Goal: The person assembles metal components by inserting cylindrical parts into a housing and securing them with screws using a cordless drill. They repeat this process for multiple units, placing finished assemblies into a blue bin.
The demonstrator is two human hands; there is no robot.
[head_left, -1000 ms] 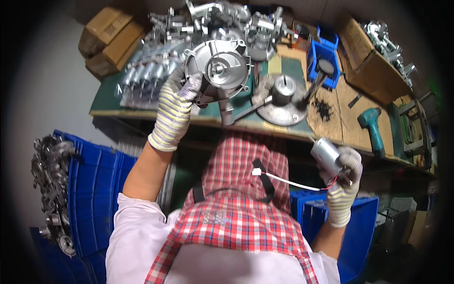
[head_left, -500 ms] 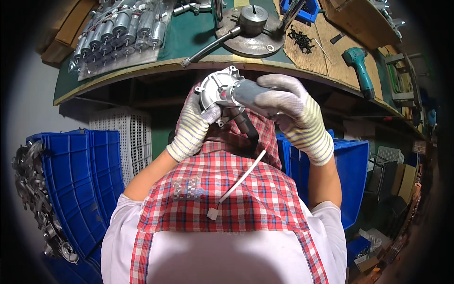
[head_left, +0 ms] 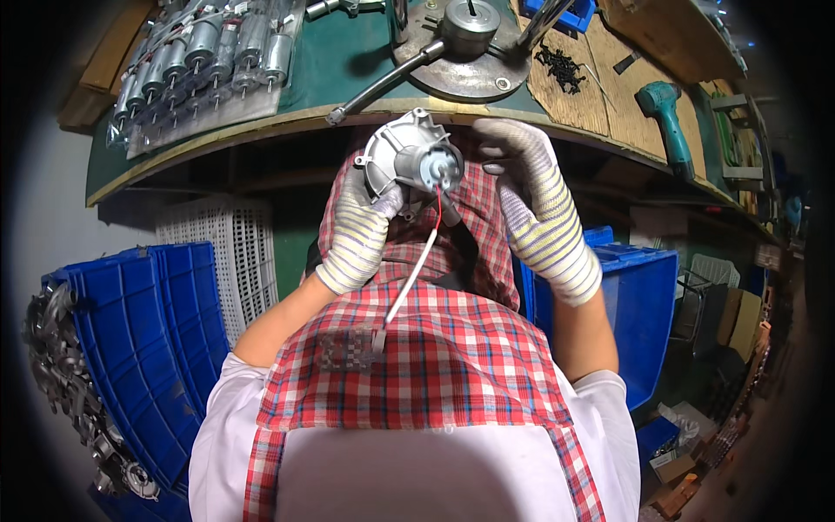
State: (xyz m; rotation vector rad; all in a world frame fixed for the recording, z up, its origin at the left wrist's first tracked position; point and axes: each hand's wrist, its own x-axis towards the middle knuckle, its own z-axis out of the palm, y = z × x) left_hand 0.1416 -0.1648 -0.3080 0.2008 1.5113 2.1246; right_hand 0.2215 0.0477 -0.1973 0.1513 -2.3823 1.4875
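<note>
My left hand (head_left: 358,230), in a striped knit glove, grips the silver cast-metal motor housing (head_left: 391,146) by its lower left side, thumb in front. A small cylindrical motor (head_left: 426,167) sits in the housing with its end turned toward me. From that end, red wire runs into a white sleeved cable (head_left: 410,280), which hangs down over my checked apron to a small connector (head_left: 379,339). My right hand (head_left: 546,207), gloved alike, is held apart to the right of the motor, fingers curved and separated, with nothing in it. A dark tube-like part (head_left: 450,215) shows below the housing.
On the green bench (head_left: 339,65) stand a round metal fixture (head_left: 465,70) with a lever and several motors (head_left: 204,48) on plastic. Black screws (head_left: 561,70) and a teal power driver (head_left: 665,126) lie at right. Blue crates (head_left: 126,331) flank me.
My right hand has let go of the motor and moved off to its right. The motor's end now points toward me, and the cable has swung left.
</note>
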